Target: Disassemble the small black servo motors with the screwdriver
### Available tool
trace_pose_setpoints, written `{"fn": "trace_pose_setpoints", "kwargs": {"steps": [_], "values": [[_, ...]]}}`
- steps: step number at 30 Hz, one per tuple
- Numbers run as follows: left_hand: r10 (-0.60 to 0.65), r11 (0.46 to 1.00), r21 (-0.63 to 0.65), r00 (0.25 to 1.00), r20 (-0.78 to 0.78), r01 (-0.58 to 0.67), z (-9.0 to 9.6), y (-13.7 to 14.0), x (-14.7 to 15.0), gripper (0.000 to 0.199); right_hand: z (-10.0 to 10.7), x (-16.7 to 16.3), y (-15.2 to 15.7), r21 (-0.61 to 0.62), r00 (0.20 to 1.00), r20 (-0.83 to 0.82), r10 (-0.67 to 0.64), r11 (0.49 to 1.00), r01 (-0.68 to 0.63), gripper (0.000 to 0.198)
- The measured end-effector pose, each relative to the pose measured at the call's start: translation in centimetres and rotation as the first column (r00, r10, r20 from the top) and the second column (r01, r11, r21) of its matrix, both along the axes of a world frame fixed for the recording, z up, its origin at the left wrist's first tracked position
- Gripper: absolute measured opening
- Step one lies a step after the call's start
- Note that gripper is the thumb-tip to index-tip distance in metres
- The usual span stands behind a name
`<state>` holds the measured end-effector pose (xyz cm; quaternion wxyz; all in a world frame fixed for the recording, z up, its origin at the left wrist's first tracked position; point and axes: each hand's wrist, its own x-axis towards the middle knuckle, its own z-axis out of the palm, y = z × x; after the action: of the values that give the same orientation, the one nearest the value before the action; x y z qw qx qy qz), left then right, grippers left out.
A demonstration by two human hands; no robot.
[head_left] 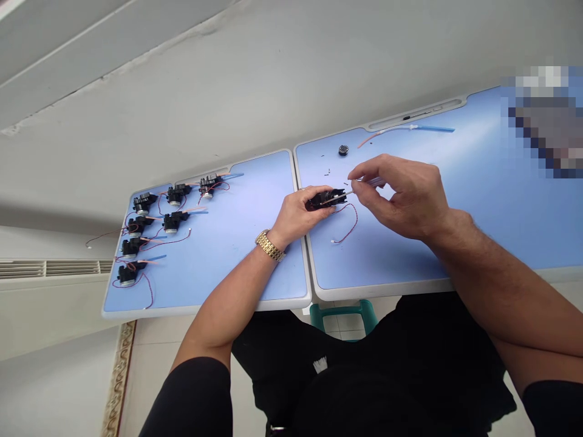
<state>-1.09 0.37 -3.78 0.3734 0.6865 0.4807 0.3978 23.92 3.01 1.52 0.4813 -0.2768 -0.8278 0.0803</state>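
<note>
Bare forearms [239, 288] angled inward
The left hand [301, 212] is curled in a grip; the right hand [401, 191], slightly higher, is bent into a pinch.

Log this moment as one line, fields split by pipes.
left hand: grips black part | right hand: holds thin tool at it | nearby: red wire, round dark piece | left table: similar black assemblies

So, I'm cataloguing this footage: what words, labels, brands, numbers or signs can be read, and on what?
No text can be read.
White mark on the black clothing: too blurred to read.
Black assembly in the left hand: too small to show any lettering.
Gold wristwatch: no legible marking.
Pixelated patch, upper right: unreadable.
</note>
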Motion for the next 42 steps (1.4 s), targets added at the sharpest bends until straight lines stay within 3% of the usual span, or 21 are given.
{"fn": "trace_pose_setpoints", "kwargs": {"steps": [4,9,16,20,23,28,32,36,39,42], "values": [[0.0,1.0,0.011,1.0,-0.02,0.0,0.1,-0.1,0.1,0.039,0.1,0.2,0.1,0.018,0.999,0.014,0.029,0.999,-0.03,0.017],[0.011,0.999,0.044,0.997,-0.075,-0.007,0.1,-0.2,0.1,0.036,0.2,0.8,0.1,0.082,0.987,0.159,0.034,0.995,-0.047,0.013],[0.012,0.999,0.043,0.993,-0.115,-0.007,-0.1,-0.2,0.1,0.037,1.0,0.6,-1.0,-0.05,0.962,0.264,0.068,0.997,-0.057,0.021],[0.014,0.999,0.049,0.992,-0.127,-0.008,-0.1,-0.2,0.1,0.036,1.2,0.7,-1.1,-0.046,0.966,0.245,0.087,0.996,-0.078,0.025],[0.012,0.999,0.053,0.99,-0.14,-0.005,0.0,-0.2,0.1,0.036,0.8,0.9,-0.8,-0.023,0.973,0.222,0.067,0.998,-0.063,0.009],[0.008,0.999,0.049,0.991,-0.132,-0.001,0.1,-0.2,0.2,0.035,0.9,0.9,-0.9,-0.061,0.972,0.227,0.069,0.997,-0.056,0.011],[0.011,0.999,0.039,0.993,-0.115,-0.006,0.1,-0.3,0.2,0.036,1.4,0.7,-1.3,-0.115,0.973,0.187,0.133,0.987,-0.113,0.03],[0.005,0.999,0.041,0.994,-0.112,0.0,0.1,-0.2,0.2,0.035,0.9,0.7,-1.1,-0.106,0.983,0.169,0.068,0.993,-0.05,0.006],[0.008,0.999,0.042,0.994,-0.111,-0.003,0.1,-0.2,0.2,0.035,0.7,0.7,-1.0,-0.105,0.986,0.157,0.059,0.994,-0.042,0.005],[0.01,0.999,0.034,0.995,-0.101,-0.006,0.0,-0.2,0.2,0.036,1.1,0.6,-1.3,-0.136,0.982,0.145,0.117,0.986,-0.097,0.021]]}}
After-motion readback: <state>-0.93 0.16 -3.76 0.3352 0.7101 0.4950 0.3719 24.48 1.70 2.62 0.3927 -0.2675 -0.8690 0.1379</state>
